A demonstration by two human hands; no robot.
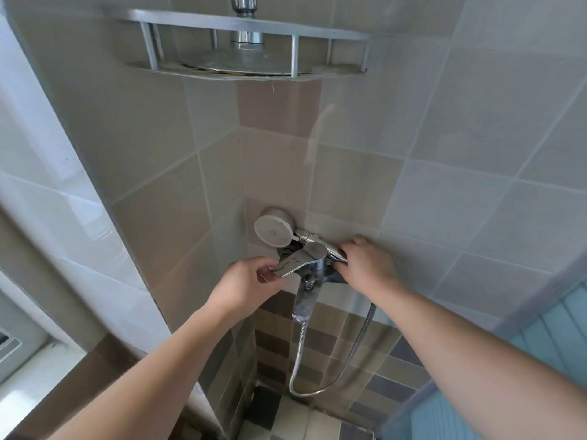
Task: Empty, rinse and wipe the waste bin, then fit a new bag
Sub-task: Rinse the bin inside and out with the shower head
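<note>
In the tiled shower corner, your left hand (251,281) has its grip pinched on the end of the chrome mixer lever (298,260), while your right hand (365,262) clasps the handle of the white hand shower (273,231) lying across the mixer. The waste bin is out of view.

A chrome shower mixer tap (313,265) is fixed in the corner of the tiled wall (444,154), its flat lever handle (293,263) pointing left. A white handheld shower head (273,232) lies across its top, face outward. A ribbed metal hose (333,360) loops below the tap's spout.
</note>
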